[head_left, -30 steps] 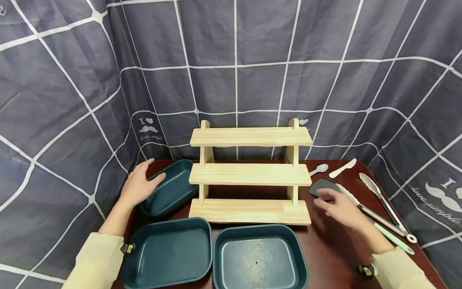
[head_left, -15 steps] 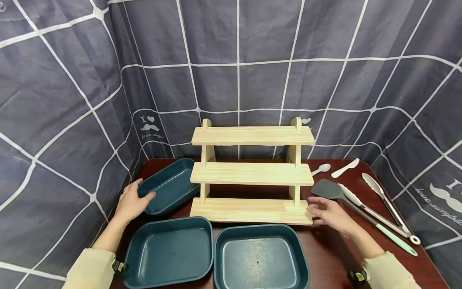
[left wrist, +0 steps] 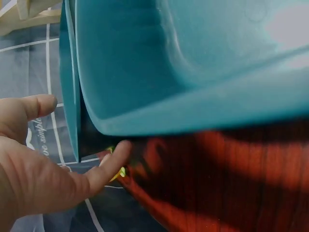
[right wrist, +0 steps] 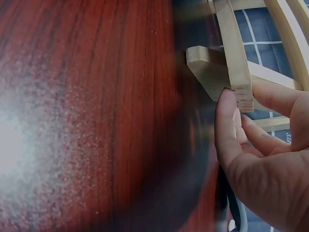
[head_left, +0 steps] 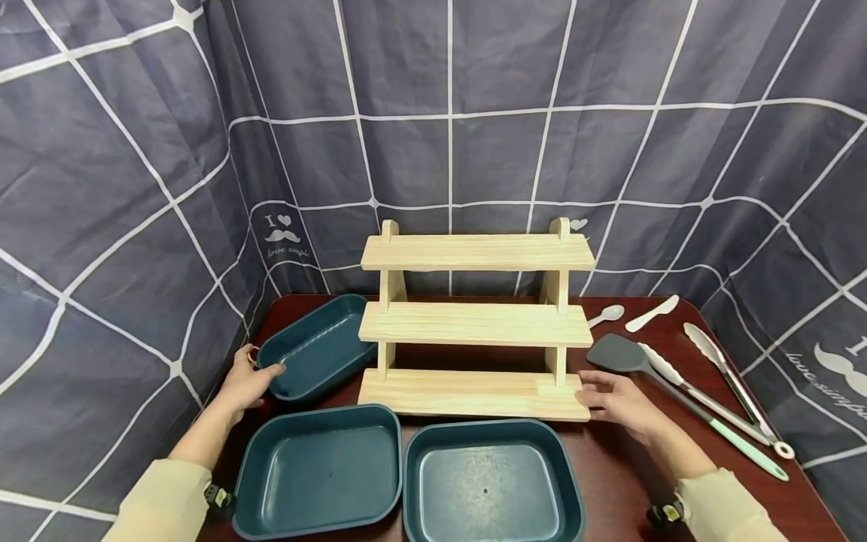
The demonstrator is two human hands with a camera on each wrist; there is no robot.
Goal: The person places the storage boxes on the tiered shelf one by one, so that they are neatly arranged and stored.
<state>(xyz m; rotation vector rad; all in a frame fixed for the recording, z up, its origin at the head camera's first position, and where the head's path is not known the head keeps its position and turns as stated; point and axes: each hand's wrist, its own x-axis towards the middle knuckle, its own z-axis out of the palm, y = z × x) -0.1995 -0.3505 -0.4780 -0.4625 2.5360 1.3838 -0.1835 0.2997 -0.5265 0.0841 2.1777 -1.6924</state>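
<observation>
On my head feed, the person's right hand (head_left: 619,403) pinches the right end of the bottom board of a three-tier wooden rack (head_left: 476,324). The right wrist view shows me thumb and fingers on opposite sides of the board's end, clamped on it. The rack stands upright in the middle of a dark red table (head_left: 612,474), in front of a grey curtain (head_left: 501,162) with white grid lines.

I see the left hand (head_left: 242,382) at the near left end of a dark teal tray (head_left: 320,346) that lies at an angle beside the rack's left side. Its thumb is by the rim and its fingers are outside, and the left wrist view shows them spread apart, with the tray's end between. I cannot tell how firmly they touch it.

Closer to me, a left front tray (head_left: 318,470) and a right front tray (head_left: 485,482) sit side by side before the rack. Off to the right I have a grey spatula (head_left: 616,352) with a mint handle, spread metal tongs (head_left: 734,385) alongside it, and, farther back, a white spoon (head_left: 608,315) and a white knife (head_left: 652,313).
</observation>
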